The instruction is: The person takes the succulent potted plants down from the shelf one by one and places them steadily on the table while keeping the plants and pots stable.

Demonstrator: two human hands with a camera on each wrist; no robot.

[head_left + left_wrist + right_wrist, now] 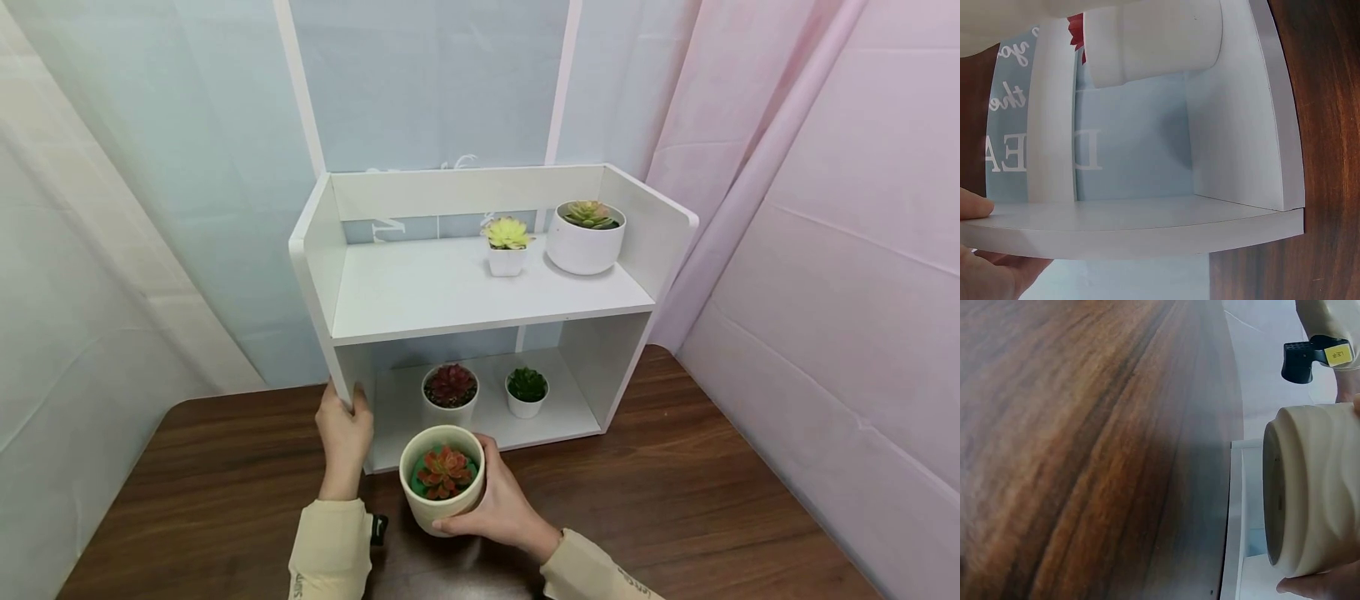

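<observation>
My right hand (506, 500) grips a cream flowerpot (426, 515) from its right side, in front of the shelf. An orange-red succulent (446, 472) sits inside that pot. The right wrist view shows the pot's wavy wall (1325, 481) and its underside, raised off the table. My left hand (347, 432) holds the front edge of the left side panel of a white two-tier shelf (420, 292). In the left wrist view, thumb and fingers (1004, 275) lie on opposite faces of that panel (1147, 240).
The lower tier holds a dark red succulent (451, 385) in a white pot and a small green succulent (527, 384). On the upper tier stand a yellow-green succulent (507, 233) and a wide white pot (585, 247). Brown wooden tabletop (712, 492) lies under everything; curtains (825, 250) surround it.
</observation>
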